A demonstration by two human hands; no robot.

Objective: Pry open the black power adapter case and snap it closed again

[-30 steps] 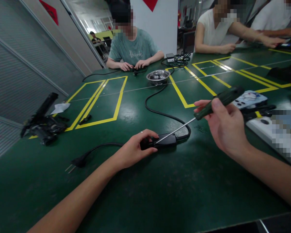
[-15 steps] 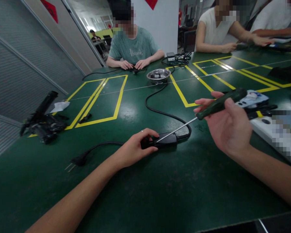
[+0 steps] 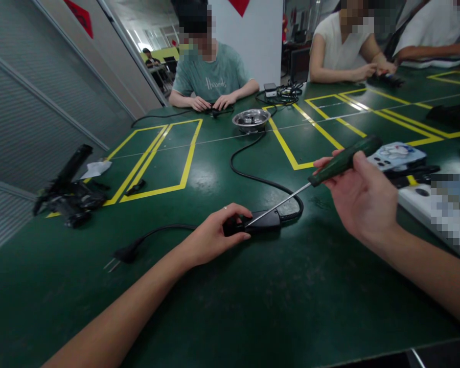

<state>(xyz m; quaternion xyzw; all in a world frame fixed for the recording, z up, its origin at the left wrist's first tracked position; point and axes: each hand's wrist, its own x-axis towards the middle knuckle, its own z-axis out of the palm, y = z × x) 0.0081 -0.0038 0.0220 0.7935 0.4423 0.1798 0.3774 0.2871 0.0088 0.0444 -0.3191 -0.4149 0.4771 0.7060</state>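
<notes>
My left hand (image 3: 218, 231) grips the left end of a small black box on a power cord (image 3: 266, 221), pinning it to the green tabletop between thumb and fingers. In my right hand (image 3: 362, 197) is a screwdriver (image 3: 339, 161) with a dark green handle, held at a low slant. Its thin metal shaft runs down to the left, and the tip rests at the box close to my left fingertips; the exact contact spot is too small to make out. A two-pin plug (image 3: 126, 253) lies left of my left hand, on a cord leading under that hand. Another black cord leaves the box's right end and curves away.
A steel bowl (image 3: 251, 118) with small parts stands mid-table. Black parts (image 3: 72, 199) lie at the left. Phones or similar devices (image 3: 398, 156) lie beyond my right hand. Co-workers sit across the table, one in a green shirt (image 3: 218, 71). Yellow tape (image 3: 153, 193) marks the table.
The screwdriver handle has shifted slightly left, with my right fingers moved around it; its tip stays at the box. My left hand keeps its place. A co-worker's hands at the right have drawn together.
</notes>
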